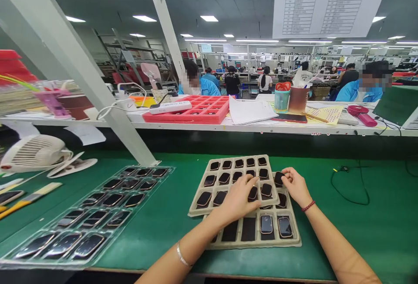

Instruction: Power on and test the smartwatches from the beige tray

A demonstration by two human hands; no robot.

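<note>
A beige moulded tray [196, 212] of square, dark-screened smartwatch cases lies tilted on top of a second beige tray [254, 245]. My left hand [237, 197] reaches over the upper tray, thumb and fingers closed about a smartwatch case [252, 194]; whether that case is lifted I cannot tell. At the trays' right side, my right hand [296, 186] pinches another smartwatch case [278, 178] by its edge, over the lower tray. Two smartwatch cases [285, 226] sit in the lower tray's front row, beside dark, caseless slots. The upper tray hides much of the lower one.
Left of the trays lies a clear plastic tray [109, 242] filled with smartwatch cases. A white fan [34, 153] and a brush [32, 199] are at far left. A black cable [365, 188] lies right. A shelf [202, 128] with a red compartment tray [214, 116] crosses behind; people sit beyond.
</note>
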